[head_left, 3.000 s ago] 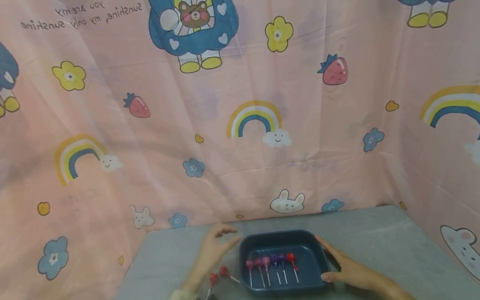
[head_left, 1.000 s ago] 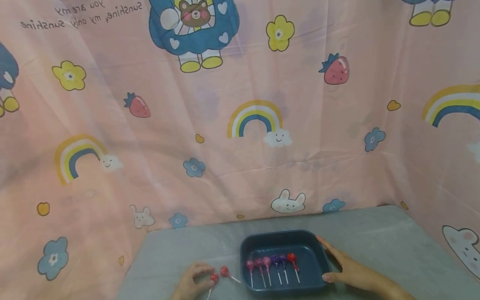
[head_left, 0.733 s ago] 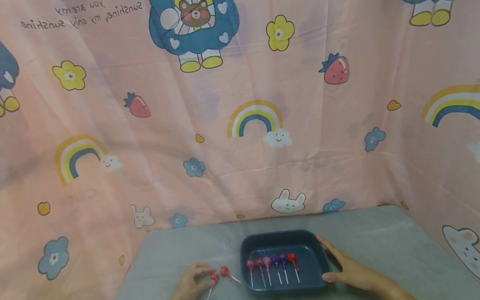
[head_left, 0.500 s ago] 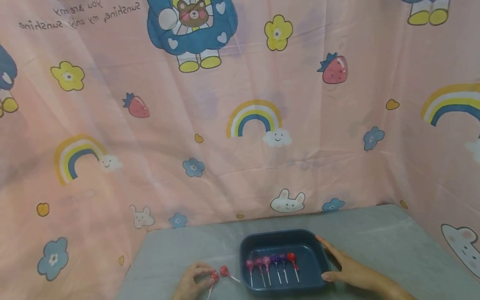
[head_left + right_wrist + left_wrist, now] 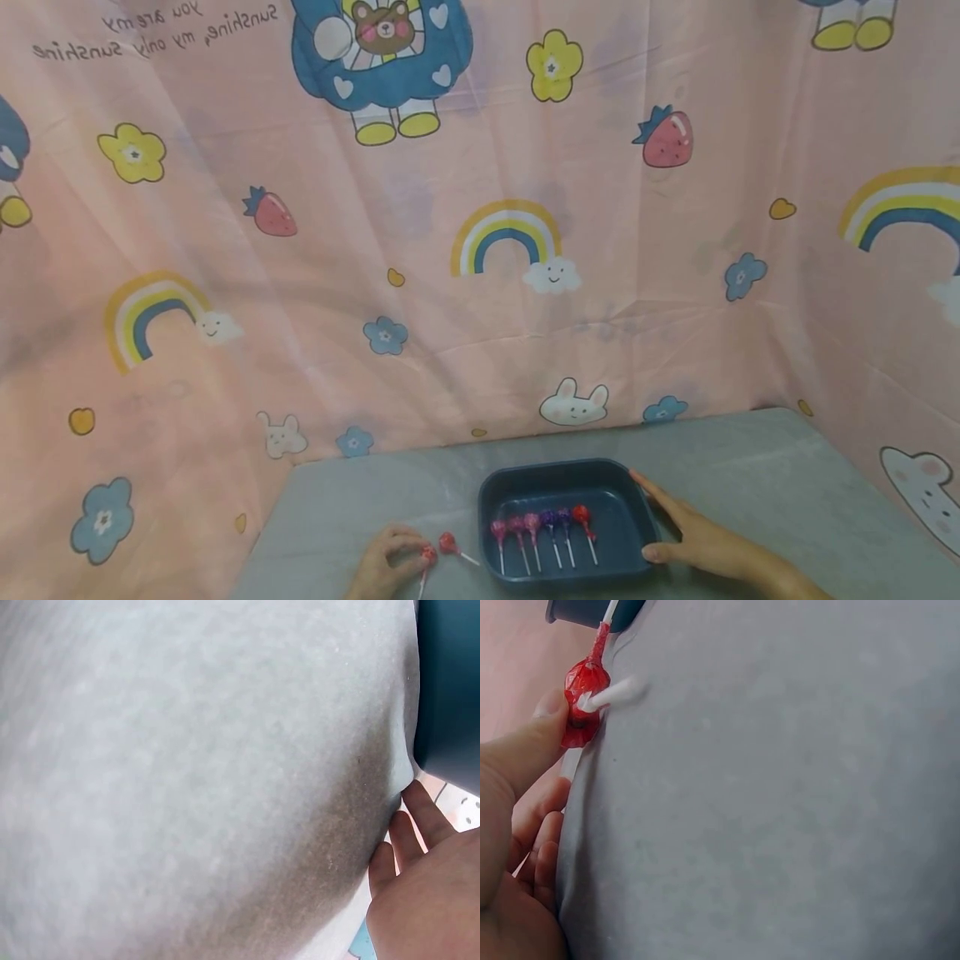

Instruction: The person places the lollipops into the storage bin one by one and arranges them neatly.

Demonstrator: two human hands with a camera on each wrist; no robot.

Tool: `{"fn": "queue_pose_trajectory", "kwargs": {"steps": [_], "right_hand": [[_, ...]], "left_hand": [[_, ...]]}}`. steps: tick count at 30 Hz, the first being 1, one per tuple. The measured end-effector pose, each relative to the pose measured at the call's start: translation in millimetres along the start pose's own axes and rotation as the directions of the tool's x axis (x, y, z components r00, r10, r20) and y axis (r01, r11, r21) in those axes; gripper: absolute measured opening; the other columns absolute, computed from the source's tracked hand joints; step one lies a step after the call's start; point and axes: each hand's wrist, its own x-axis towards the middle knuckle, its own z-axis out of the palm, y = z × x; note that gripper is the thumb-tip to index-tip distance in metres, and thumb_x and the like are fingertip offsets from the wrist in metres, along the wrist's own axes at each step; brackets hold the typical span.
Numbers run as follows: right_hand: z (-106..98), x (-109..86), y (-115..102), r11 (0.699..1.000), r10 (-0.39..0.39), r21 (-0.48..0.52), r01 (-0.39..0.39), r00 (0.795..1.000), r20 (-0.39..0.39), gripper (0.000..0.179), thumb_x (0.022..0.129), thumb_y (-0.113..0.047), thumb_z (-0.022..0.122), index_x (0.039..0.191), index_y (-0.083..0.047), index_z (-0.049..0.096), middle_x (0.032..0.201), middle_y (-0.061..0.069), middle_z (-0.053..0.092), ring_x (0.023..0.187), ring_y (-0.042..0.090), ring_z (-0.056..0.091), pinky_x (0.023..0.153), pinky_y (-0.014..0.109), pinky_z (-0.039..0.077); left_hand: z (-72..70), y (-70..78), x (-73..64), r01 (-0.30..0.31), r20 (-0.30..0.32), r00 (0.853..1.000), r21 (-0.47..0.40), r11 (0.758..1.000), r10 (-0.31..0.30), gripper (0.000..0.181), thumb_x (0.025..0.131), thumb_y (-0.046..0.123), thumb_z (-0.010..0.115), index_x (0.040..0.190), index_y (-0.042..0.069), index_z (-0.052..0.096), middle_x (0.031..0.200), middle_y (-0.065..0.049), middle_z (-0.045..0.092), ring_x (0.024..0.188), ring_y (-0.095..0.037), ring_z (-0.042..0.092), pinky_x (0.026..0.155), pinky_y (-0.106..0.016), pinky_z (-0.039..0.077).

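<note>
In the head view my left hand (image 5: 386, 562) pinches a red lollipop (image 5: 428, 556) by its wrapped head, its white stick pointing toward me. The left wrist view shows the thumb (image 5: 536, 742) against red wrapper, the other fingers curled below. A second red lollipop (image 5: 447, 542) lies just right of it, its stick toward the tray. The dark blue tray (image 5: 637, 508) holds a row of lollipops: pink ones (image 5: 532, 522), purple ones (image 5: 550, 518) and a red one (image 5: 582, 514) at the right. My right hand (image 5: 697, 540) rests against the tray's right side, fingers extended, thumb at the near rim.
A grey cloth-covered table (image 5: 360, 492) carries everything. Behind it and at the right hangs a pink printed curtain (image 5: 495, 350) with rainbows, flowers and bears. The tray's right part has bare floor beside the red lollipop.
From beside the tray's far left corner, my left hand has come down and left onto the nearer red lollipop and pinches it. The right hand and the tray stay in place.
</note>
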Motion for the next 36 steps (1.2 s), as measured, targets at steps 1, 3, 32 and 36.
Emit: {"fn": "queue_pose_trajectory", "kwargs": {"steps": [1, 3, 32, 36], "right_hand": [[0.0, 0.2, -0.2, 1.0, 0.004, 0.006, -0.004, 1.0, -0.001, 0.09, 0.088, -0.042, 0.062, 0.149, -0.041, -0.003, 0.153, 0.03, 0.017, 0.136, 0.056, 0.019, 0.091, 0.078, 0.029], [0.0, 0.0, -1.0, 1.0, 0.003, 0.002, -0.003, 1.0, -0.002, 0.09, 0.088, -0.043, 0.062, 0.15, -0.04, -0.003, 0.153, 0.03, 0.017, 0.136, 0.056, 0.019, 0.091, 0.078, 0.028], [1.1, 1.5, 1.3, 1.0, 0.022, 0.014, -0.022, 1.0, 0.005, 0.09, 0.087, -0.044, 0.062, 0.15, -0.039, -0.003, 0.154, 0.029, 0.016, 0.136, 0.055, 0.021, 0.092, 0.077, 0.03], [1.1, 1.6, 2.5, 0.999, 0.014, 0.034, -0.015, 1.0, 0.01, 0.091, 0.087, -0.045, 0.062, 0.15, -0.038, -0.003, 0.154, 0.029, 0.015, 0.136, 0.054, 0.021, 0.091, 0.076, 0.032]], "left_hand": [[-0.1, 0.2, -0.1, -0.001, -0.001, 1.0, -0.001, 1.0, 0.001, 0.023, 0.081, 0.046, 0.068, 0.098, 0.03, 0.072, 0.108, 0.004, 0.061, 0.098, 0.0, 0.052, 0.085, -0.034, 0.042], [-0.3, 1.0, -0.6, -0.005, -0.004, 1.0, -0.006, 1.0, 0.005, 0.022, 0.082, 0.045, 0.068, 0.098, 0.03, 0.072, 0.108, 0.003, 0.061, 0.098, 0.0, 0.052, 0.085, -0.033, 0.042], [-10.6, 57.0, 9.3, -0.037, -0.226, 0.974, -0.173, 0.984, -0.003, 0.017, 0.076, 0.035, 0.076, 0.091, 0.027, 0.071, 0.101, 0.005, 0.065, 0.098, -0.001, 0.056, 0.09, -0.042, 0.052], [-10.9, 69.7, 12.0, -0.034, -0.226, 0.974, -0.151, 0.988, -0.001, 0.018, 0.077, 0.038, 0.074, 0.092, 0.03, 0.07, 0.102, 0.01, 0.065, 0.102, -0.005, 0.057, 0.097, -0.038, 0.048]]}}
